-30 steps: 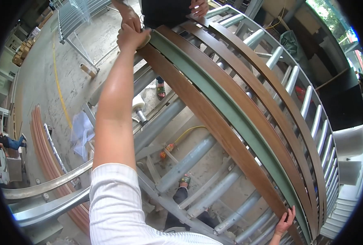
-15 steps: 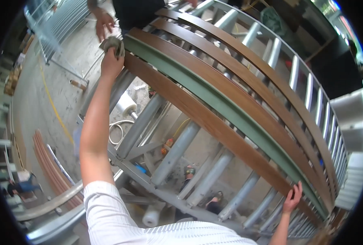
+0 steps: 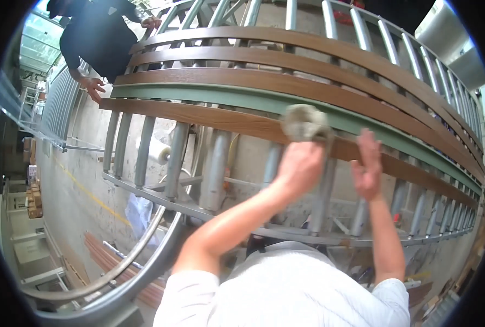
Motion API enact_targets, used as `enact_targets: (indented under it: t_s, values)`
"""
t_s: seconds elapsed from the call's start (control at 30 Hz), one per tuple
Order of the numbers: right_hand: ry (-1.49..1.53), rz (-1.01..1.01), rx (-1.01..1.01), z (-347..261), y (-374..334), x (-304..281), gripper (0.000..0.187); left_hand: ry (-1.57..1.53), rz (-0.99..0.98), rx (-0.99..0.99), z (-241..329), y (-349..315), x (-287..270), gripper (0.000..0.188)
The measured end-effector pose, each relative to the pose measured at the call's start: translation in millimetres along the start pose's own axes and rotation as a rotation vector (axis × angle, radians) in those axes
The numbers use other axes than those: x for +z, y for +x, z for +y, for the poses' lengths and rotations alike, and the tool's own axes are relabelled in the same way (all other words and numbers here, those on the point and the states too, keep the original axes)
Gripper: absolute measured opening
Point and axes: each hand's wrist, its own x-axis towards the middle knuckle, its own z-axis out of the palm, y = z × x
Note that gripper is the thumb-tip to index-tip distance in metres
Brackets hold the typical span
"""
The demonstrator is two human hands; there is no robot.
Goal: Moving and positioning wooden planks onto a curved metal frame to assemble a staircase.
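Note:
My left hand (image 3: 301, 168) is closed on a crumpled, greyish rag (image 3: 304, 123), which is at the nearest brown wood-grain plank (image 3: 204, 113). Some motion smears the rag. To its right, my right hand (image 3: 369, 166) is raised with fingers stretched out, at the same plank and holding nothing. A pale green strip (image 3: 220, 97) lies just beyond this plank. Farther back, several more brown planks (image 3: 242, 77) run side by side across the metal rollers (image 3: 216, 169).
A co-worker in dark clothes (image 3: 98, 41) stands at the planks' far left end, one hand (image 3: 93, 88) near the nearest plank's tip. The roller frame's rail (image 3: 199, 213) runs between me and the planks. Brown strips (image 3: 109, 256) and a curved metal rail (image 3: 139, 256) are at lower left.
My left hand has moved with the rag from the planks' left end to near their middle. My view has turned, and more of the co-worker shows. My right hand is now close to the left.

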Motion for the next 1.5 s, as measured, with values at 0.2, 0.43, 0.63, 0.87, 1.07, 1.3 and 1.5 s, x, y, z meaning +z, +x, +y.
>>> enact_targets:
  t_s: [0.2, 0.43, 0.63, 0.87, 1.07, 1.3, 1.5]
  values:
    - [0.081, -0.084, 0.037, 8.3, 18.5, 19.6, 0.049, 0.025, -0.098, -0.028, 44.8, 16.4, -0.9, 0.034]
    - [0.096, -0.036, -0.124, -63.2, 85.3, 96.0, 0.042, 0.036, 0.273, -0.341, -89.5, -39.9, -74.7, 0.042]
    - [-0.072, -0.037, -0.203, -62.8, 79.0, 111.2, 0.057, 0.367, -0.004, -0.302, -137.0, -38.1, -45.7, 0.054]
    - [-0.535, -0.048, 0.225, 145.9, -97.6, -98.1, 0.079, 0.373, -0.047, -0.316, -133.6, -43.9, -47.2, 0.057]
    - [-0.071, -0.269, 0.68, 186.0, -131.8, -152.1, 0.069, 0.448, -0.146, -0.434, -98.8, -30.1, -8.3, 0.065]
    - [-0.108, 0.102, 0.197, 174.1, -131.2, -137.3, 0.075, 0.461, -0.326, -0.222, 112.8, 41.7, 88.1, 0.068]
    - [-0.383, 0.318, 0.747, 489.3, -335.5, -426.2, 0.053, 0.5, -0.402, -0.223, 128.7, 60.5, 83.7, 0.071]
